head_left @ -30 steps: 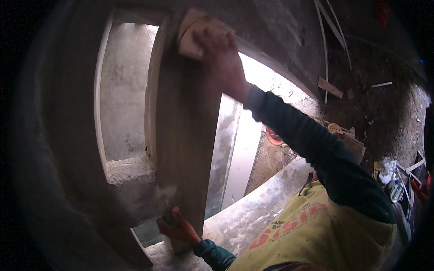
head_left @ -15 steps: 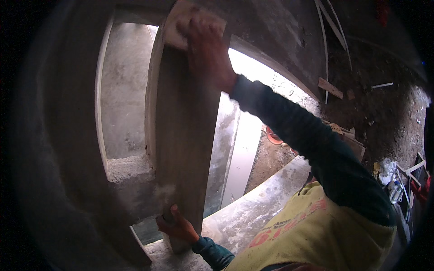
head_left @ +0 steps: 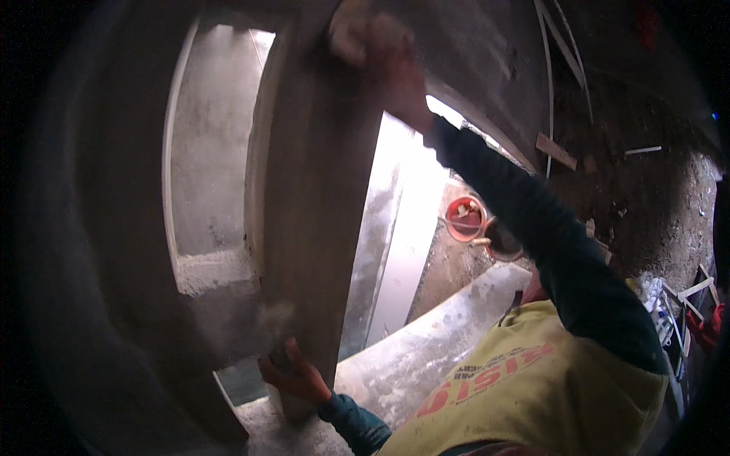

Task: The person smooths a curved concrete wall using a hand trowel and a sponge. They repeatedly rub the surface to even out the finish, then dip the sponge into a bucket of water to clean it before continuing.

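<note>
My right hand (head_left: pixel 395 72), smeared by motion, reaches up to the top of a grey plastered pillar (head_left: pixel 312 197). It grips a pale, flat block (head_left: pixel 351 32) pressed against the plaster; whether it is a sponge or a float cannot be made out. Low on the same pillar, my left hand (head_left: pixel 296 376) is closed near a bottom corner with its thumb up. Something dark shows between that thumb and the fingers, too shadowed to name. Left of the pillar is a tall opening (head_left: pixel 213 144) with a rough ledge (head_left: pixel 217 272) at its foot.
Through the bright gap right of the pillar stand a red bucket (head_left: pixel 465 219) and a darker bucket (head_left: pixel 503 239). A concrete ledge (head_left: pixel 426 327) runs below them. Wood scraps (head_left: pixel 556 150) and white strips lie on the dirt floor, with a plastic bag (head_left: pixel 652 296) at right.
My right hand has moved to the right with the pale block, across the pillar's top toward its right side. The buckets show more fully. My left hand has barely shifted.
</note>
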Action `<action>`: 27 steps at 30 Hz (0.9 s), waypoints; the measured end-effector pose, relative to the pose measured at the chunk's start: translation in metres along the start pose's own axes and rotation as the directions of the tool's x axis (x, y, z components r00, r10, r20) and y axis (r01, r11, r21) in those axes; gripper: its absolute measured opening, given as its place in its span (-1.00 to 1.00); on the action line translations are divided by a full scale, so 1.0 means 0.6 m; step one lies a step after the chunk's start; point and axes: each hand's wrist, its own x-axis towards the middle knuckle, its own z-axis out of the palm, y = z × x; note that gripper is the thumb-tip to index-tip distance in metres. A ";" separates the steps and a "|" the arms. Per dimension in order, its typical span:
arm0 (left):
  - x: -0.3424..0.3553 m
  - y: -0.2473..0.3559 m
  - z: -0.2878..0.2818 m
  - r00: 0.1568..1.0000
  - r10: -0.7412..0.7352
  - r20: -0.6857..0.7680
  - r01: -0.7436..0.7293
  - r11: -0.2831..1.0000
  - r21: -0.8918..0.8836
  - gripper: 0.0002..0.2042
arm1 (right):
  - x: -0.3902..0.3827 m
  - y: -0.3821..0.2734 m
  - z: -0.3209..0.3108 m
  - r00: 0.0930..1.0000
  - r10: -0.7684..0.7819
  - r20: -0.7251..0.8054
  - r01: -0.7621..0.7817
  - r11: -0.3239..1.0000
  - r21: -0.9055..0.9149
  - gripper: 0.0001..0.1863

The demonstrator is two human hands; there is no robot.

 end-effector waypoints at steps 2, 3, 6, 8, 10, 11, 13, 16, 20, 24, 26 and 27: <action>-0.001 0.001 -0.001 1.000 0.007 0.010 -0.007 1.000 0.019 -0.18 | 0.087 0.001 -0.066 0.848 0.376 0.374 -0.449 0.884 0.129 -0.35; -0.001 0.004 -0.001 1.000 -0.011 0.017 0.011 0.999 0.034 -0.18 | 0.106 0.018 -0.050 0.669 0.388 0.634 -0.539 0.840 0.056 -0.34; 0.002 0.016 -0.010 0.998 -0.051 0.039 0.050 0.998 0.031 -0.18 | -0.021 -0.056 -0.019 0.984 0.107 0.141 -0.123 0.986 0.113 -0.35; 0.004 0.025 -0.015 0.995 -0.087 0.043 0.086 0.996 0.019 -0.18 | -0.130 -0.130 -0.042 0.981 -0.077 0.178 0.052 0.989 0.140 -0.35; 0.004 0.031 -0.019 0.995 -0.100 0.022 0.099 0.995 0.022 -0.18 | -0.225 -0.175 -0.061 0.925 -0.264 0.273 0.183 0.940 0.288 -0.33; 0.004 0.033 -0.020 0.992 -0.122 0.040 0.120 0.992 0.035 -0.18 | -0.242 -0.182 -0.062 0.933 -0.328 0.149 0.230 0.861 0.454 -0.31; 0.002 0.033 -0.019 0.994 -0.112 -0.003 0.112 0.993 0.030 -0.18 | -0.207 -0.144 -0.034 0.979 -0.125 0.163 0.083 0.966 0.243 -0.28; -0.001 0.027 -0.016 0.997 -0.082 -0.009 0.082 0.997 -0.003 -0.18 | -0.119 -0.042 0.018 0.997 -0.050 -0.052 0.056 0.992 0.115 -0.32; 0.004 0.023 -0.012 0.996 -0.084 -0.015 0.084 0.996 -0.015 -0.19 | -0.178 -0.116 -0.004 0.999 -0.042 0.012 0.039 0.988 0.147 -0.30; 0.006 0.029 -0.015 0.997 -0.057 0.055 0.056 0.998 0.021 -0.19 | -0.310 -0.192 -0.052 0.928 -0.292 0.232 0.159 0.873 0.462 -0.29; 0.004 0.030 -0.017 0.995 -0.087 0.041 0.087 0.996 0.012 -0.19 | -0.237 -0.133 -0.024 0.983 -0.146 0.109 0.123 0.974 0.190 -0.34; 0.002 0.029 -0.018 0.994 -0.106 0.024 0.106 0.994 0.030 -0.19 | -0.187 -0.095 -0.010 0.997 -0.045 0.060 0.044 0.999 0.015 -0.36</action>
